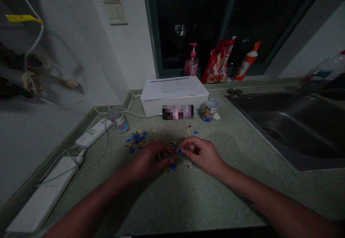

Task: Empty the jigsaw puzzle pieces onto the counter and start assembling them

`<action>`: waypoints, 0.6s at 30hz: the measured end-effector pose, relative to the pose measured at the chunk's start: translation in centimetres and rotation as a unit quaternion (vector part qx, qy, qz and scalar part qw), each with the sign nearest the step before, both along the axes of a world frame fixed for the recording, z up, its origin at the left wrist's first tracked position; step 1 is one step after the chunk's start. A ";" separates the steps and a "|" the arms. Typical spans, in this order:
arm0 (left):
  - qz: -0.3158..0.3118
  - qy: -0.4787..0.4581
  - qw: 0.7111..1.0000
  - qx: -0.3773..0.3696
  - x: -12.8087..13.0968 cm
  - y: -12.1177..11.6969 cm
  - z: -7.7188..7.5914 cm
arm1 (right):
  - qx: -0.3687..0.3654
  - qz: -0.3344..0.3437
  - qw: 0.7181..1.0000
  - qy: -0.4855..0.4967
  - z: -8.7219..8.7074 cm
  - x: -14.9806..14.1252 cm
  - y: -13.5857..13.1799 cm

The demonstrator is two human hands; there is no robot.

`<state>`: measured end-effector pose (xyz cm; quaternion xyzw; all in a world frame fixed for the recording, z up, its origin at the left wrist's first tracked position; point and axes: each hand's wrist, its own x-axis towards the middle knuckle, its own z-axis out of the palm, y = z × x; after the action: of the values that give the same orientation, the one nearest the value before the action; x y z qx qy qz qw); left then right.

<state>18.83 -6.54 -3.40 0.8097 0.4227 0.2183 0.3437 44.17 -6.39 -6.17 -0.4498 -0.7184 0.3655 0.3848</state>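
Small jigsaw puzzle pieces lie on the green speckled countertop (172, 202). My right hand (203, 155) pinches a blue puzzle piece (179, 150) between thumb and forefinger. Opposite it, my left hand (151, 159) has its fingers and thumb curled around a few puzzle pieces; its grip is partly in shadow. Between and just below the hands are more pieces, among them a blue one (173, 167). A loose pile of blue and yellow pieces (137, 138) lies beyond my left hand, and a few others (189, 129) lie beyond my right.
A printed tin (118, 120) stands at the left, an open printed can (209, 111) at the right. Behind is a white box (175, 89) with a blurred-out phone (178, 112) against it. Power strips (45, 195) and cables run along the left wall; a sink (269, 123) is at right.
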 end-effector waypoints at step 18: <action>0.118 0.093 0.989 0.003 -2.1 2.1 0.1 | 0.053 0.114 0.984 -0.124 1.4 1.3 0.1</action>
<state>16.73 -4.40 -3.31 0.7719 0.5445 0.1824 0.2729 45.48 -6.30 -4.77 -0.3860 -0.8255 0.3099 0.2712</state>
